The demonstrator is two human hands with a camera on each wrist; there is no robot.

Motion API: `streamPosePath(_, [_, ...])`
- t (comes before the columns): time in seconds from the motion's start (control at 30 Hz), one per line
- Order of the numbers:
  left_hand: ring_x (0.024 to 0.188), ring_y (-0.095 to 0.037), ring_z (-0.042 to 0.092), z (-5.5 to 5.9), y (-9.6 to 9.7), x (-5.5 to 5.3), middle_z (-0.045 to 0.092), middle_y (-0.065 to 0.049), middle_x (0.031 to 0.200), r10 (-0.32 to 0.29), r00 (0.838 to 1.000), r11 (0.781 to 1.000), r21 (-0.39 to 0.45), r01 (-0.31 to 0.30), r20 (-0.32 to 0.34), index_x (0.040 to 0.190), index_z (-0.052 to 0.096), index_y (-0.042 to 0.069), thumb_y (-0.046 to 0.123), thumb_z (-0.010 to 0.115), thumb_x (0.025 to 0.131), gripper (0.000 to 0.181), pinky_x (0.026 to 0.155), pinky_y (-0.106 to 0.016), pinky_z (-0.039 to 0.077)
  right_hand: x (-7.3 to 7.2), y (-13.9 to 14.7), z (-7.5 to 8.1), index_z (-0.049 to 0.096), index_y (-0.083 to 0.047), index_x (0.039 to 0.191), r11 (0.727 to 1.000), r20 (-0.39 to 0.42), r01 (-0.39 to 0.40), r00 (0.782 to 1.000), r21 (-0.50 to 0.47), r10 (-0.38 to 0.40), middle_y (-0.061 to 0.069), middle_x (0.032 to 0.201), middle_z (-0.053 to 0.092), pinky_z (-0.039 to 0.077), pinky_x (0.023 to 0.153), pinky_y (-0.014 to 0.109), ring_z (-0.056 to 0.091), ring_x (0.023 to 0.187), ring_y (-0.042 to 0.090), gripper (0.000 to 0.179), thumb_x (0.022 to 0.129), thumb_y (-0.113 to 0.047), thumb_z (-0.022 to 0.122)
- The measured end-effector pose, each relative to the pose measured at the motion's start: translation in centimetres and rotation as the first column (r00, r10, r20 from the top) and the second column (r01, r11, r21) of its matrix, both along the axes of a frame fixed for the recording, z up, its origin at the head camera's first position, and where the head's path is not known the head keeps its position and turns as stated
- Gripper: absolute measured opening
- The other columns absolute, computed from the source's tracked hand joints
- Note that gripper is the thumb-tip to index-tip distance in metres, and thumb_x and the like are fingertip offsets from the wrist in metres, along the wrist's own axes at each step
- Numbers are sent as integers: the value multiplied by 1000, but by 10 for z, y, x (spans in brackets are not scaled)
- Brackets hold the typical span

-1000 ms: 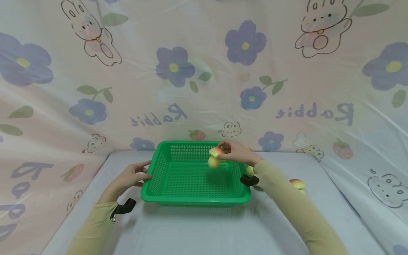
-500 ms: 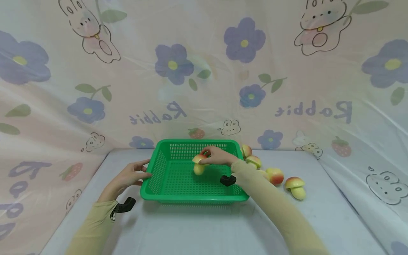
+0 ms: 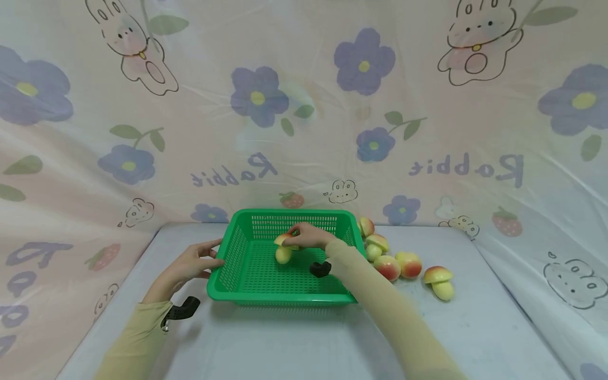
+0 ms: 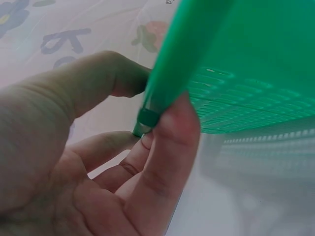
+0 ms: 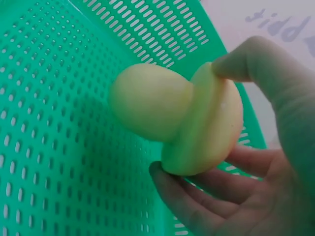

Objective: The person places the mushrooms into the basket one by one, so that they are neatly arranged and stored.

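A green plastic basket (image 3: pixel 285 297) with slotted walls stands on the table. At its left rim, my left hand (image 3: pixel 193 264) grips the edge, thumb and fingertips on either side of the rim (image 4: pixel 170 64) in the left wrist view. Inside the basket outline, my right hand (image 3: pixel 309 235) pinches a mushroom (image 5: pixel 152 101) by its cap, between thumb and fingers. The mushroom is pale yellow with a reddish cap top, its rounded stem pointing down toward the basket floor in the head view. Slotted green mesh surrounds it in the right wrist view.
Right of the basket lie several more yellow-and-red mushrooms, one of them (image 3: pixel 439 282) farthest right and another (image 3: pixel 408 265) cap up nearer the basket. The white table (image 3: pixel 266 343) meets a patterned curtain (image 3: pixel 304 158) at the back.
My right hand has carried the mushroom leftward and lower into the basket, uncovering the mushrooms on the right. My left hand keeps its grip on the rim.
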State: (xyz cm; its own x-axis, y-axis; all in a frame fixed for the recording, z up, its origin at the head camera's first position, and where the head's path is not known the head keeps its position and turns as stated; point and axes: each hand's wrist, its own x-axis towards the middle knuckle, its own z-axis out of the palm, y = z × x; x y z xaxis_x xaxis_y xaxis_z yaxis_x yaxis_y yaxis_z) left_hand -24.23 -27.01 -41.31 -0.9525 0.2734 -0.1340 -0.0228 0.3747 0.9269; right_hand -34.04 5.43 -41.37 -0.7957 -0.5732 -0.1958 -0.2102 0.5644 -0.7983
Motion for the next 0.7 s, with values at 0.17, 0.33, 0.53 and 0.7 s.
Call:
streamPosePath(0.17, [83,-23,64,0,1,-1,54,-17,101,2,1000,1000,7,-2,4,151,25,2,11,66,89,75,73,-43,56,-2,-9,-3,55,-1,121,999,13,40,999,22,-41,9,110,58,51,83,46,60,85,20,46,88,-31,66])
streamPosePath(0.33, [82,-22,63,0,1,0,53,-18,100,18,1000,1000,8,-18,11,151,26,2,10,67,89,74,73,-43,56,-4,-16,-9,61,2,116,999,15,49,999,15,-49,11,107,61,52,83,44,61,85,21,43,89,-31,64])
streamPosePath(0.53, [81,-23,63,0,0,0,53,-17,99,20,1000,1000,6,-20,12,151,27,3,10,66,90,73,70,-39,57,-1,-21,-14,60,3,120,997,23,76,997,6,-76,13,115,59,52,84,42,60,89,19,43,90,-28,63])
streamPosePath(0.7, [80,-23,64,0,0,1,53,-17,98,17,1000,1000,14,-17,14,151,27,4,10,66,90,73,70,-39,57,0,-24,-19,63,2,119,997,15,78,997,15,-78,13,116,61,53,83,40,62,92,20,40,92,-28,64])
